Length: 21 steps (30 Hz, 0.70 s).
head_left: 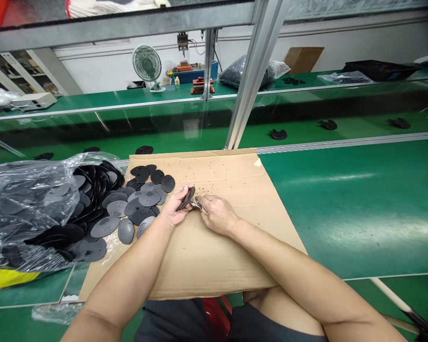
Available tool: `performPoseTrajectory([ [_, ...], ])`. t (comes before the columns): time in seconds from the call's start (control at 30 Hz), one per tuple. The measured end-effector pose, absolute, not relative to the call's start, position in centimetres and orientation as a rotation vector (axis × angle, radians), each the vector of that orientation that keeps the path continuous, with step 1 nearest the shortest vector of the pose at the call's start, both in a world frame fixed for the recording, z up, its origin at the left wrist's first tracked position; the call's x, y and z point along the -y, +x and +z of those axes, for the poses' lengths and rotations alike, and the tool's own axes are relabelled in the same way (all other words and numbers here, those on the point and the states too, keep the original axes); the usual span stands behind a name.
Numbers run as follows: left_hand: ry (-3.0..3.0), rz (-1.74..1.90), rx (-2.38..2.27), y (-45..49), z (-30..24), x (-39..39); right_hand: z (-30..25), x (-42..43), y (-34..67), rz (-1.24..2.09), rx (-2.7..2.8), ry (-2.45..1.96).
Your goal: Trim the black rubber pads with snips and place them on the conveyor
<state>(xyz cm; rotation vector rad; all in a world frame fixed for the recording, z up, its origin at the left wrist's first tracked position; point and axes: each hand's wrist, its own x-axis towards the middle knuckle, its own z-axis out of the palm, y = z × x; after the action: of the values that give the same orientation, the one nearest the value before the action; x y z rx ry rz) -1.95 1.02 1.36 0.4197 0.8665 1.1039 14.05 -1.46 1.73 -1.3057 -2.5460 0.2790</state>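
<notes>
My left hand [172, 208] is closed on a small stack of black oval plastic pieces [186, 199], held on edge above the cardboard sheet [221, 256]. In my right hand [219, 213] is a small metal nail clipper [197, 204], whose jaws meet or nearly meet the edge of the pieces. My fingers hide the rest of the clipper. Tiny black specks lie on the cardboard beyond my hands. To the left, loose black oval pieces [149, 198] overlap in a spread, and many more spill out of a clear plastic bag [28, 199].
Behind the cardboard runs a green conveyor belt [299, 133] carrying several black pieces. A metal frame post [248, 71] rises past the cardboard's far edge. The green tabletop [360, 204] extends to the right. On the far bench stand a fan [147, 64] and a filled bag [235, 72].
</notes>
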Motion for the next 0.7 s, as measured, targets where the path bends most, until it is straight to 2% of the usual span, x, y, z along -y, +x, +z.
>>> performPoseTrajectory([
  [0.33, 0.421, 1.093, -0.878, -1.8, 1.3, -1.0, 0.9, 1.4, 13.9, 0.351, 2.476, -1.332],
  [0.53, 0.318, 1.436, -0.804, -3.7, 2.1, -1.7, -0.2, 0.7, 14.7, 0.220, 2.161, -1.227],
  [0.7, 0.191, 1.642, -0.706, -6.1, 2.6, -2.5, 0.3, -0.4, 13.6, 0.322, 2.178, -1.192],
])
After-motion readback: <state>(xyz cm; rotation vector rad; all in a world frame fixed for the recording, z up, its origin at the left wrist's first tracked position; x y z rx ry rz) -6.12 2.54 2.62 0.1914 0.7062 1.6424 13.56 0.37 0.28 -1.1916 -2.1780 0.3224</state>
